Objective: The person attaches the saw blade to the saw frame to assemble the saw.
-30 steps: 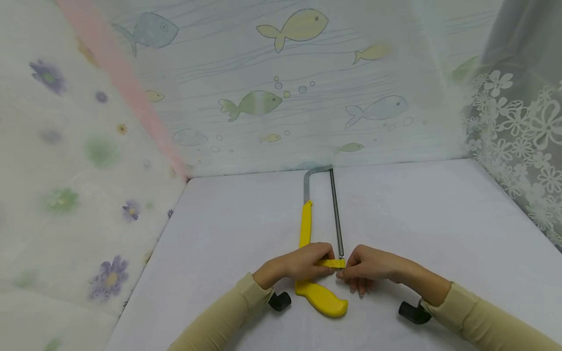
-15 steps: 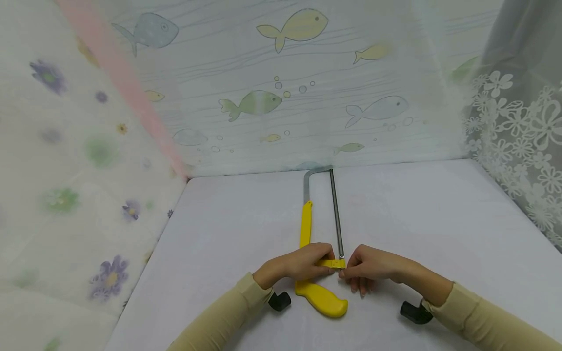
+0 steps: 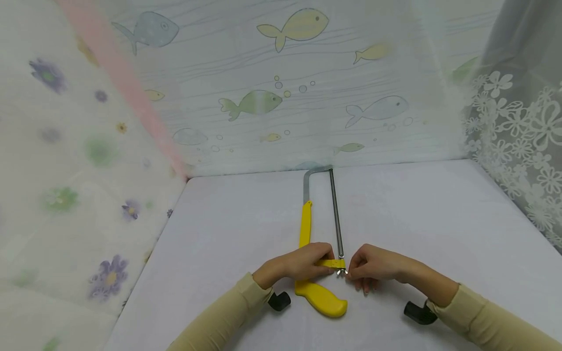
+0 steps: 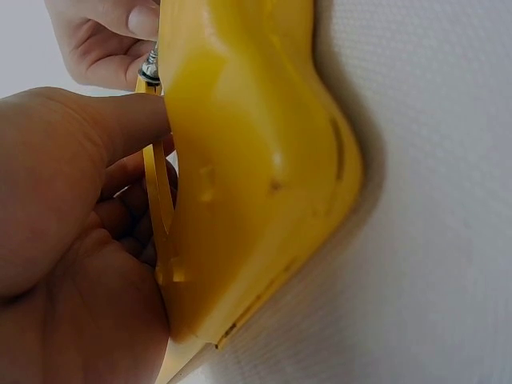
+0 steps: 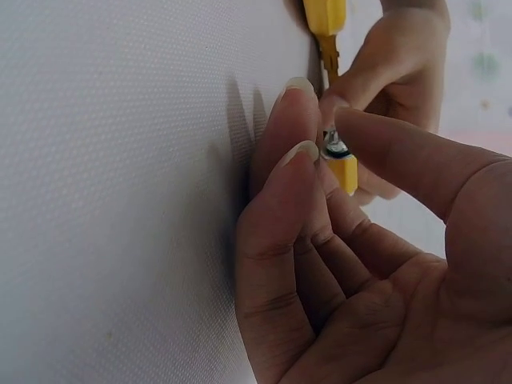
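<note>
A hacksaw [image 3: 306, 224] with a yellow frame and handle lies on the white cloth, its grey blade [image 3: 336, 214] on the right side. My left hand [image 3: 307, 258] grips the yellow frame near the handle, fingers by the short crossbar [image 3: 332, 263]. In the left wrist view the yellow handle [image 4: 256, 160] fills the middle. A silver wing nut [image 3: 341, 273] sits at the blade's near end, below the crossbar. Right beside it is my right hand [image 3: 379, 265], fingers loosely bent. The right wrist view shows the wing nut [image 5: 334, 146] close to the thumb and fingertips, with a gap between them.
White cloth [image 3: 228, 219] covers the table. A fish-patterned curtain [image 3: 246, 63] hangs behind it, a flowered one [image 3: 79, 204] on the left, a lace one [image 3: 531, 131] on the right. A black wrist camera [image 3: 419, 313] sits under the right sleeve.
My right hand has drawn slightly to the right, away from the blade's end, and the wing nut's wings now show. The left hand and the hacksaw have stayed in place.
</note>
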Available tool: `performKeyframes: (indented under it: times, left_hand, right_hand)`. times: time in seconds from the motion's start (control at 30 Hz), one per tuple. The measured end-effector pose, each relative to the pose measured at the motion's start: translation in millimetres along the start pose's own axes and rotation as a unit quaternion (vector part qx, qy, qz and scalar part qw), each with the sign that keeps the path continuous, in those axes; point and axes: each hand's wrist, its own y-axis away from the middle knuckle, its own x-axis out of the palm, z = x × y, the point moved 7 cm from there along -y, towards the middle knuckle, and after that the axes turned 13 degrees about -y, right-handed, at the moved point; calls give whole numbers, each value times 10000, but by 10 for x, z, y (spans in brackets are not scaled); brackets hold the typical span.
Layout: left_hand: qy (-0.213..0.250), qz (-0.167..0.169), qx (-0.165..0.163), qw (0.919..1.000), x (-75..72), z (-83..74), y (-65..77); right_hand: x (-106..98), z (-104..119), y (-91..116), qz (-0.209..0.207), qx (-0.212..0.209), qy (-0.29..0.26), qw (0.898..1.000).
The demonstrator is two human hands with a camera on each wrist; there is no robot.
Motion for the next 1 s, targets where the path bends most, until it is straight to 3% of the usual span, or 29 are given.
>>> performKeyframes:
  times: [1.0]
  left_hand:
    - [30,31,48,10000,0,2,3]
  right_hand:
    - [69,17,-43,23,3,-14,10000]
